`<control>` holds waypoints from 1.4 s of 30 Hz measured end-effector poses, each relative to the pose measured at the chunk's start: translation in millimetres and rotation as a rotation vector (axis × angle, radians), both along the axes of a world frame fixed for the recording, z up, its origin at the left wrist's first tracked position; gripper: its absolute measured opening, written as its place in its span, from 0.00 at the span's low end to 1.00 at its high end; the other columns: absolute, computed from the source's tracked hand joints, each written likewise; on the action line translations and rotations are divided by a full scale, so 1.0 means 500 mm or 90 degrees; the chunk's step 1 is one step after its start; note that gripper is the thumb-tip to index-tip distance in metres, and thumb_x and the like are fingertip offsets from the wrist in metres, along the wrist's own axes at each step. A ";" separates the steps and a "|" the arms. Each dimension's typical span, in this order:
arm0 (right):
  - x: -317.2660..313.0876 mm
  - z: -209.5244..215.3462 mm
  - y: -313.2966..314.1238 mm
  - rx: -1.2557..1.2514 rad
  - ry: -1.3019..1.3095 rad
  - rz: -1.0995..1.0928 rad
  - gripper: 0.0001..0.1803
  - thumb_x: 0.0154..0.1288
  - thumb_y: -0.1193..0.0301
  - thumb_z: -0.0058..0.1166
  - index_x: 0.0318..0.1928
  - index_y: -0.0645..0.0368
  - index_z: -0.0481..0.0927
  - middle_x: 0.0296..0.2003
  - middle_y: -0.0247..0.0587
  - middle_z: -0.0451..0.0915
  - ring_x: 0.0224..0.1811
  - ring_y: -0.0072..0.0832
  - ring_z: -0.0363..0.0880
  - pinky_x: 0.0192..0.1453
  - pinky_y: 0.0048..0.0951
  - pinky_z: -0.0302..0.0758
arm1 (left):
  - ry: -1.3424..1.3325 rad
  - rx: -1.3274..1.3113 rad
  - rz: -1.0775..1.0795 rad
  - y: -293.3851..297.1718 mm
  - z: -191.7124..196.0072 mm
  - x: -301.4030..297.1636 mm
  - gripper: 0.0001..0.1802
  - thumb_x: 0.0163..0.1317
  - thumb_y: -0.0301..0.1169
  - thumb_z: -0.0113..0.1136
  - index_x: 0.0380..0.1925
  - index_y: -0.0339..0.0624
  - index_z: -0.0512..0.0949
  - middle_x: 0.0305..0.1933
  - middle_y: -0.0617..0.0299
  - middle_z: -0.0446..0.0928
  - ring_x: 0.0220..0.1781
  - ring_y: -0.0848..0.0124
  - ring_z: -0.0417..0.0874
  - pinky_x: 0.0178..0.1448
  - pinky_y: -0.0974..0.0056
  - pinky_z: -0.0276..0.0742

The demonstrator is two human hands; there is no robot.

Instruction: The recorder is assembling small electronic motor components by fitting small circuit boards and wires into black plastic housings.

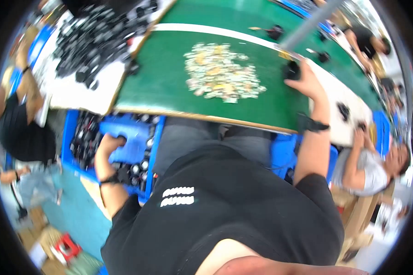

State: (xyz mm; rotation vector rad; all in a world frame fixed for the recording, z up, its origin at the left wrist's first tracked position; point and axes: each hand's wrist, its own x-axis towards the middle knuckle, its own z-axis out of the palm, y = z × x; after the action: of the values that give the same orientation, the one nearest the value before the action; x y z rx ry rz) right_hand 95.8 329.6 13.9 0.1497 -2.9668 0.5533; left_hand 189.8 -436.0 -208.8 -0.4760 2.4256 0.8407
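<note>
My left hand reaches down into a blue crate beside my left leg, and its fingers are bent among small black parts; whether it grips one I cannot tell. Over at the right edge of the green table, my right hand is stretched out with its fingers closed around a small black part. A heap of small pale packets lies in the middle of the green surface. My black shirt fills the lower centre.
Many black parts cover a white table at the upper left. One person in black sits at the far left, another in grey at the right. A grey pole crosses the upper right. Boxes stand on the floor at lower left.
</note>
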 end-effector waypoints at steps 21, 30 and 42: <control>-0.156 -0.022 -0.212 -0.789 -0.257 0.295 0.36 0.58 0.68 0.66 0.66 0.58 0.67 0.41 0.40 0.79 0.34 0.23 0.77 0.35 0.23 0.73 | 0.517 0.687 -0.177 0.855 0.435 -0.471 0.27 0.83 0.49 0.40 0.45 0.39 0.80 0.29 0.62 0.77 0.31 0.74 0.78 0.27 0.69 0.70; -0.133 0.013 -0.295 -0.693 -0.140 0.201 0.27 0.75 0.60 0.55 0.68 0.60 0.78 0.40 0.31 0.82 0.35 0.16 0.77 0.36 0.21 0.74 | 0.536 0.660 -0.221 0.852 0.390 -0.451 0.33 0.81 0.56 0.31 0.40 0.39 0.76 0.31 0.58 0.77 0.33 0.73 0.78 0.36 0.64 0.72; -0.099 0.012 -0.332 -0.560 0.031 0.247 0.38 0.83 0.52 0.47 0.78 0.65 0.54 0.57 0.59 0.81 0.56 0.43 0.83 0.65 0.40 0.76 | 0.217 0.751 -0.187 0.851 0.424 -0.406 0.36 0.81 0.62 0.30 0.47 0.41 0.76 0.40 0.61 0.80 0.40 0.73 0.80 0.46 0.65 0.76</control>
State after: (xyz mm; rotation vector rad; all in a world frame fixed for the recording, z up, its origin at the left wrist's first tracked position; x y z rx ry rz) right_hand 46.3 163.5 20.1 0.6203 -2.3594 1.7735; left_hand -13.3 -10.4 3.2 0.4888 1.7202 2.0521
